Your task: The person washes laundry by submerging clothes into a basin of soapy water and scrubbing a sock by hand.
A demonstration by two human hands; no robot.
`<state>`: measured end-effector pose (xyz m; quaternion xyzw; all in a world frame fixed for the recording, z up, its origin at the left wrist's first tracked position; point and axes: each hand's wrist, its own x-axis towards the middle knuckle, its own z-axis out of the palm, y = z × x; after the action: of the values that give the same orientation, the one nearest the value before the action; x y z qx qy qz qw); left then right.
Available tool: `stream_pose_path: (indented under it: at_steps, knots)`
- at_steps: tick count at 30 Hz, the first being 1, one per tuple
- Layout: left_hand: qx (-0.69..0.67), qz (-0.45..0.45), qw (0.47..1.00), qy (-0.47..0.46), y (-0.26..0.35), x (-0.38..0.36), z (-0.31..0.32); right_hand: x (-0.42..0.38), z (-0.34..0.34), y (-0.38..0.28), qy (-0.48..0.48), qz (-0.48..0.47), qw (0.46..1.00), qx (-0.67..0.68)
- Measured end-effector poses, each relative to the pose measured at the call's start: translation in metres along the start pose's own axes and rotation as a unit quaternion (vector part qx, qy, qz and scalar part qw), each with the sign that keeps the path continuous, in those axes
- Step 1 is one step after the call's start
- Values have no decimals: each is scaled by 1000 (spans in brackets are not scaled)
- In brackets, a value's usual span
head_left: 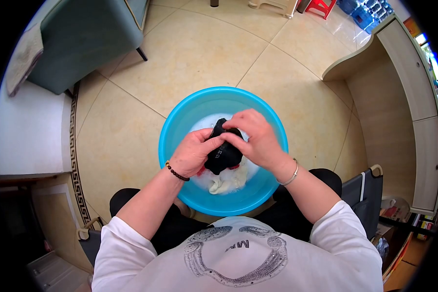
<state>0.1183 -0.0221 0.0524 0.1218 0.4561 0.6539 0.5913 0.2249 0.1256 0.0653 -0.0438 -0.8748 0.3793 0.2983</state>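
Observation:
Both hands are over a round blue basin of soapy water. A black cloth item with small pale print hangs between them. My left hand, a beaded bracelet at its wrist, grips the item's left side with thumb and fingers. My right hand, with a metal bangle at the wrist, has its fingers closed on the upper right part of the same item. Beneath it, a white cloth lies in the suds, and bits of red cloth show beside the black item.
A grey-green sofa stands at the upper left. On the right is a curved wooden cabinet. A red stool and blue water bottles are at the top right. Tiled floor surrounds the basin.

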Motion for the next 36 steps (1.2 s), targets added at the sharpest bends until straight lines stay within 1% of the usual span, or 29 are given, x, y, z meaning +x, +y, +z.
stream_pose_path:
  at_steps: [1, 2, 3, 5, 6, 7, 8, 9, 10, 12, 13, 15, 16, 18, 19, 20, 22, 23, 24, 25, 26, 27, 29, 30, 31, 32, 34, 35, 36]
  knots:
    - [0, 0, 1000, 0, -2, 0, -3, -3, 3, 2, -20, -9, 999, -28]
    - [47, -7, 999, 7, -6, 1, -7, -6, 6, 4, -39, -18, 997, -57]
    - [93, -12, 995, 14, -7, 1, -8, -7, 8, 7, -39, -17, 997, -57]
    - [81, -10, 997, 7, -7, 1, -7, -8, 12, 14, 6, 63, 998, 8]
    - [69, -8, 998, -1, -6, 1, -5, -7, 12, 17, 7, 62, 998, 8]
    - [70, -8, 997, -1, -5, 1, -4, -7, 11, 20, 26, 159, 985, 62]
    - [27, 10, 1000, 11, -3, 2, -2, -6, 9, 23, 44, 254, 959, 115]
    - [-16, 28, 999, 24, -2, 2, -1, -5, 5, 28, 32, 296, 947, 117]
    - [-16, 29, 999, 24, -2, 3, -2, -4, -1, 31, 32, 295, 948, 117]
    - [-51, 42, 998, 23, -2, 4, -7, -3, -7, 34, -60, 434, 872, 218]
    - [-51, 43, 997, 24, -3, 4, -7, -5, -4, 33, -61, 433, 872, 218]
    - [-39, 78, 996, 27, -5, 5, -7, -11, 8, 28, -2, 351, 915, 199]
    - [-39, 77, 996, 27, -6, 5, -6, -13, 12, 23, -2, 352, 915, 199]
    - [-23, 101, 995, 14, -9, 6, -5, -14, 20, 12, 38, 372, 896, 238]
    - [-23, 100, 995, 14, -13, 6, -6, -17, 22, 11, 8, 383, 892, 241]
    - [-4, 88, 996, 2, -18, 7, -7, -18, 23, 8, 8, 383, 892, 241]
    - [15, 74, 997, -11, -21, 5, -5, -20, 25, 3, -41, 341, 921, 183]
    - [32, 60, 998, -17, -22, 4, -3, -22, 28, 6, -2, 336, 921, 197]
    - [49, 46, 997, -23, -21, 3, -2, -23, 28, 9, -1, 337, 921, 197]
    - [39, 55, 997, -47, -22, 4, -3, -21, 27, 13, 43, 343, 902, 258]
    - [39, 54, 997, -47, -22, 5, -2, -18, 27, 16, 87, 346, 878, 319]
    - [39, 67, 996, -37, -23, 6, 0, -14, 27, 19, 130, 327, 877, 328]
    - [40, 80, 996, -29, -20, 6, 3, -9, 20, 25, 125, 339, 877, 315]
    - [-9, 69, 997, -39, -16, 5, 5, -7, 16, 28, 119, 351, 878, 302]
    - [-58, 58, 995, -49, -13, 5, 5, -7, 17, 32, 134, 342, 881, 298]
    - [-57, 58, 995, -49, -12, 4, 5, -7, 15, 34, 135, 341, 881, 298]
    - [-77, 48, 993, -72, -10, 4, 4, -5, 10, 36, 143, 370, 866, 306]
    - [-76, 49, 993, -72, -8, 4, 4, -6, 8, 40, 143, 369, 866, 306]
    - [-95, 46, 992, -72, -6, 3, 4, -7, 7, 43, 141, 391, 842, 344]
